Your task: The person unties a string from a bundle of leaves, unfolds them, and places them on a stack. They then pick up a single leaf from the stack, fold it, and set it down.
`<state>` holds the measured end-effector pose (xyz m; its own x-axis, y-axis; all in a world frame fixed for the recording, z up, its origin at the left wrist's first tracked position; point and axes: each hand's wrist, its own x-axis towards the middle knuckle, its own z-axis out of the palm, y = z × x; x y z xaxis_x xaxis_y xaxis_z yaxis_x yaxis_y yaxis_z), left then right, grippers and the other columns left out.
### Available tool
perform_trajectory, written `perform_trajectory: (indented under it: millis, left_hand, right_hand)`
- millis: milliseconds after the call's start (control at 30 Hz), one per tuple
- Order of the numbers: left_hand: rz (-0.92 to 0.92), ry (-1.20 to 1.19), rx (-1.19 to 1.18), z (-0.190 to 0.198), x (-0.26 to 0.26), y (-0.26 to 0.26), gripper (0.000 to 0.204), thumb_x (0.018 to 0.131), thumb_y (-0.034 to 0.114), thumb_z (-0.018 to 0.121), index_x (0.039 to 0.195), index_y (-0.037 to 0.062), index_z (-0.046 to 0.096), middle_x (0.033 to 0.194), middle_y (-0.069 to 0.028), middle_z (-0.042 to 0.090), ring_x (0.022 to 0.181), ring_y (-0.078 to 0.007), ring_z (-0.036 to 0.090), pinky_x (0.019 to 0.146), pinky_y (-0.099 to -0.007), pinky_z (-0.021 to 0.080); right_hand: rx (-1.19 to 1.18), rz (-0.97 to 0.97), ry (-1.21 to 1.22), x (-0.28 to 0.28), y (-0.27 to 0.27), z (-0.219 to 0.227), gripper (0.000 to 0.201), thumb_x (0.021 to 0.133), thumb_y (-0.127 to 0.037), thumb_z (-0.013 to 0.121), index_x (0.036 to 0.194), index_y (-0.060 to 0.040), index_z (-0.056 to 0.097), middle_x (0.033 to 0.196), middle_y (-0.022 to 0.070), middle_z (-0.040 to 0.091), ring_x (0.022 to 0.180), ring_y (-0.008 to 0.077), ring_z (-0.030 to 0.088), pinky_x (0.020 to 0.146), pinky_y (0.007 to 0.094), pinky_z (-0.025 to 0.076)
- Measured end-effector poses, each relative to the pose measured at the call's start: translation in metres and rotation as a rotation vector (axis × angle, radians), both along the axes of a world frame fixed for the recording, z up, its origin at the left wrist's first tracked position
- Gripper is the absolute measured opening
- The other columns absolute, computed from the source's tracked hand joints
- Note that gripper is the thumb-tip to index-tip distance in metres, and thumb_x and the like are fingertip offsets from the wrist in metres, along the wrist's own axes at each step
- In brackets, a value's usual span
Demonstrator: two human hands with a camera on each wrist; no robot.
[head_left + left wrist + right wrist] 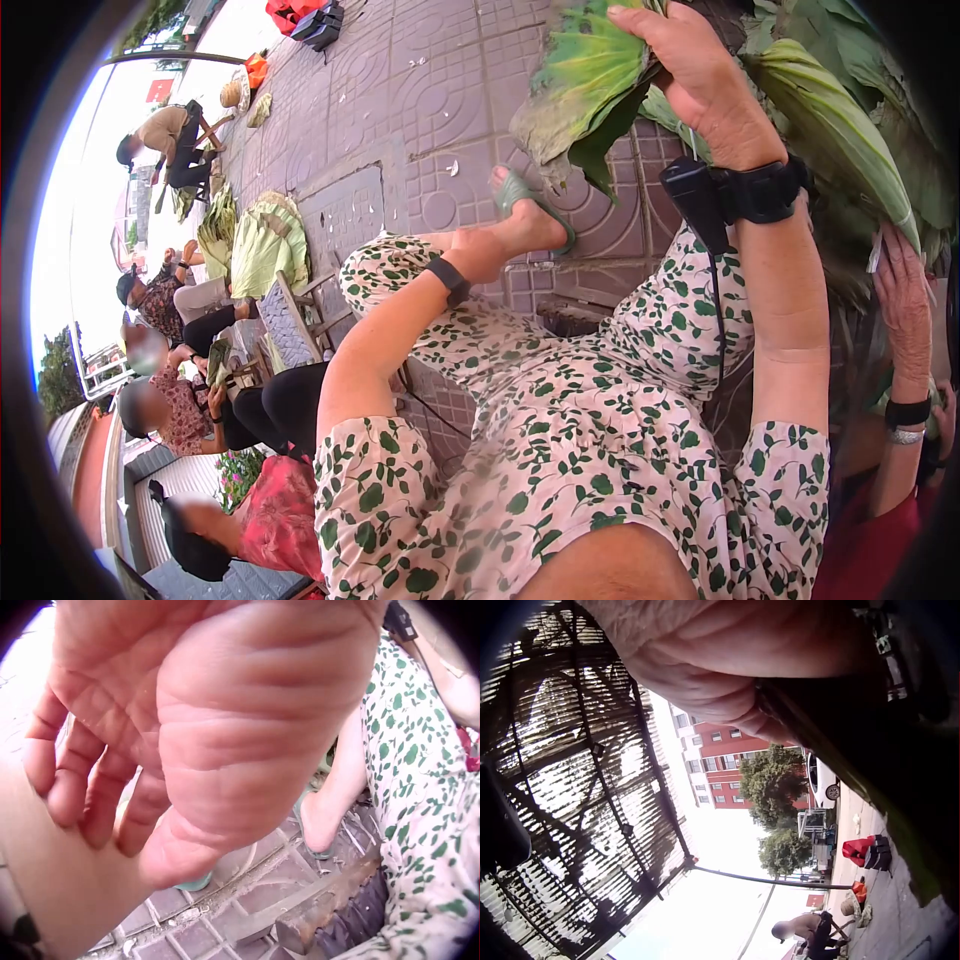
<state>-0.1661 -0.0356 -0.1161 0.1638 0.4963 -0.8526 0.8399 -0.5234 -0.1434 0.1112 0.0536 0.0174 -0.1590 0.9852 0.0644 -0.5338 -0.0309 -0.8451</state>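
My right hand (pixel 700 95) is raised at the top of the head view, pinching a large lotus leaf (pixel 595 85) with the thumb along its edge. The leaf is green and yellow with browned, ragged margins, and it hangs over the paving. In the right wrist view the leaf (pixel 900 825) is a dark sheet under the hand (pixel 727 652). My left hand (pixel 478 257) rests at my bare shin, near the green sandal (pixel 516 190). The left wrist view shows its palm (pixel 217 727) large, the fingers loosely bent against skin.
More folded lotus leaves (pixel 830 130) stand at right, where another person's hand (pixel 903 285) touches one. Several people sit at left near leaf bundles (pixel 268 250) and a woven chair (pixel 288 325). Red and black bags (pixel 315 25) lie on the paving (pixel 430 90).
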Motion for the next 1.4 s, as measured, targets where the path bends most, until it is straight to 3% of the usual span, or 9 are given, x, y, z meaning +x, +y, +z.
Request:
perform_trajectory:
  millis: [200,267,367,533,767,967,1067,1333,1400]
  left_hand:
    - [0.044,0.068,-0.06,-0.003,-0.012,-0.017,0.02,0.068,0.015,0.058,0.085,0.006,0.065,0.097,-0.0142,0.056,0.099,-0.0265,0.053,0.082,-0.0363,0.045]
    - [-0.01,-0.308,0.182,-0.017,-0.005,-0.019,0.022,0.066,0.014,0.06,0.086,0.0047,0.064,0.097,-0.0129,0.055,0.099,-0.0266,0.052,0.082,-0.0363,0.045]
    - [-0.178,-0.26,0.181,-0.035,0.002,-0.011,0.025,0.07,0.017,0.059,0.093,0.0065,0.064,0.099,-0.01,0.055,0.099,-0.0247,0.053,0.077,-0.0353,0.047]
    - [-0.12,-0.25,0.18,-0.038,-0.009,-0.002,0.02,0.069,0.012,0.059,0.086,0.0032,0.063,0.1,-0.0117,0.055,0.097,-0.0254,0.054,0.081,-0.0351,0.046]
    - [-0.125,-0.08,0.0,0.008,-0.011,0.003,0.017,0.071,0.014,0.058,0.084,0.0039,0.064,0.091,-0.0107,0.059,0.084,-0.0277,0.061,0.073,-0.0362,0.048]
    - [-0.089,-0.245,0.225,-0.015,-0.002,0.004,0.022,0.071,0.017,0.058,0.09,0.0091,0.065,0.101,-0.0103,0.059,0.095,-0.0247,0.057,0.076,-0.0342,0.047]
    - [-0.06,-0.307,0.302,-0.036,0.004,0.003,0.02,0.071,0.015,0.059,0.087,0.0056,0.065,0.094,-0.0125,0.058,0.091,-0.027,0.058,0.077,-0.0362,0.047]
    - [-0.051,-0.126,0.291,-0.024,-0.008,0.005,0.022,0.072,0.02,0.06,0.089,0.0074,0.065,0.097,-0.0121,0.061,0.091,-0.0254,0.059,0.073,-0.0358,0.048]
    - [0.014,0.047,0.05,-0.012,-0.003,0.007,0.035,0.075,0.028,0.061,0.104,0.0092,0.062,0.106,-0.009,0.061,0.096,-0.0219,0.059,0.078,-0.0341,0.046]
  right_hand:
    - [0.061,0.026,0.011,0.002,-0.007,0.006,0.014,0.085,-0.008,0.051,0.092,0.0009,0.058,0.081,0.0039,0.061,0.07,0.0118,0.058,0.062,0.0244,0.047]
    - [0.025,0.042,-0.019,-0.002,-0.005,0.003,0.015,0.085,-0.009,0.052,0.093,0.0013,0.058,0.083,0.0045,0.061,0.072,0.0122,0.058,0.064,0.025,0.047]
    - [-0.018,0.062,-0.077,-0.005,0.004,-0.003,0.017,0.084,-0.011,0.053,0.095,0.0018,0.057,0.086,0.0052,0.061,0.076,0.0128,0.059,0.068,0.026,0.048]
    - [-0.106,0.055,-0.138,-0.001,0.016,-0.016,0.022,0.084,-0.014,0.056,0.099,0.0027,0.056,0.092,0.0065,0.061,0.081,0.0138,0.06,0.073,0.0276,0.048]
    - [-0.091,0.03,-0.146,0.004,0.016,-0.014,0.025,0.084,-0.015,0.056,0.102,0.0026,0.055,0.093,0.0047,0.06,0.082,0.012,0.058,0.074,0.0258,0.047]
    - [-0.056,0.083,-0.12,-0.001,0.015,-0.012,0.023,0.085,-0.013,0.055,0.102,0.0028,0.055,0.094,0.0047,0.06,0.083,0.0118,0.057,0.074,0.0261,0.046]
    - [-0.039,0.027,-0.135,-0.01,0.01,-0.005,0.023,0.083,-0.012,0.055,0.098,0.0049,0.056,0.09,0.0069,0.06,0.079,0.0132,0.057,0.072,0.0268,0.045]
    - [-0.098,0.039,-0.138,-0.009,0.01,0.004,0.027,0.084,-0.012,0.054,0.105,0.0052,0.052,0.096,0.0089,0.058,0.084,0.0155,0.056,0.076,0.0292,0.045]
    - [-0.11,0.025,-0.117,-0.007,0.011,0.0,0.026,0.084,-0.012,0.054,0.104,0.0049,0.053,0.095,0.0087,0.058,0.084,0.0156,0.056,0.076,0.0292,0.045]
